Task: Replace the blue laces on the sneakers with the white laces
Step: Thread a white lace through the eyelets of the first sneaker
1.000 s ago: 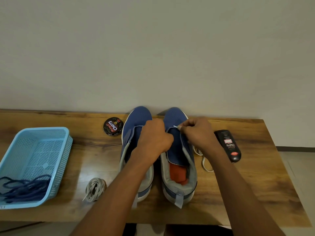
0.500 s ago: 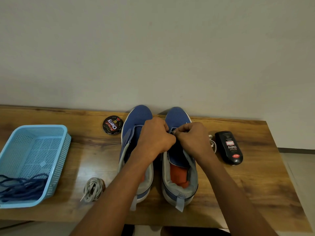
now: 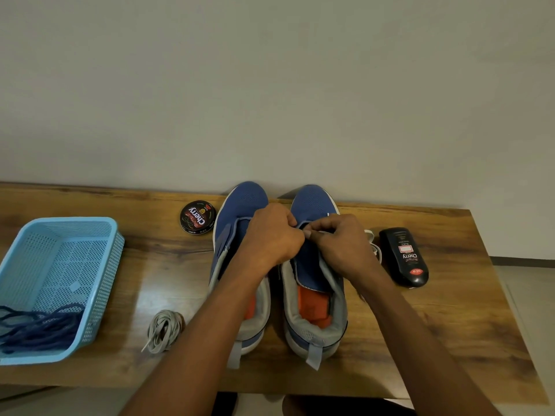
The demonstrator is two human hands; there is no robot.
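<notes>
Two blue sneakers stand side by side with toes toward the wall, the left sneaker (image 3: 237, 205) and the right sneaker (image 3: 313, 298), both without laces across the tongue. My left hand (image 3: 271, 235) grips the right sneaker's left eyelet edge near the toe. My right hand (image 3: 339, 244) pinches a white lace (image 3: 374, 247) at the same spot; the lace's loose length trails off the shoe's right side. A coiled white lace (image 3: 163, 328) lies on the table left of the sneakers. The blue laces (image 3: 39, 328) lie piled in the light blue basket (image 3: 99, 298).
A round black shoe polish tin (image 3: 198, 217) sits left of the sneakers' toes. A black liquid polish bottle (image 3: 404, 256) lies to their right. The wooden table (image 3: 450, 340) ends at the wall behind and at its right edge near the floor.
My right hand moved left from the shoe's right side to meet my left hand over the front eyelets, drawing the white lace with it. The view shifted slightly.
</notes>
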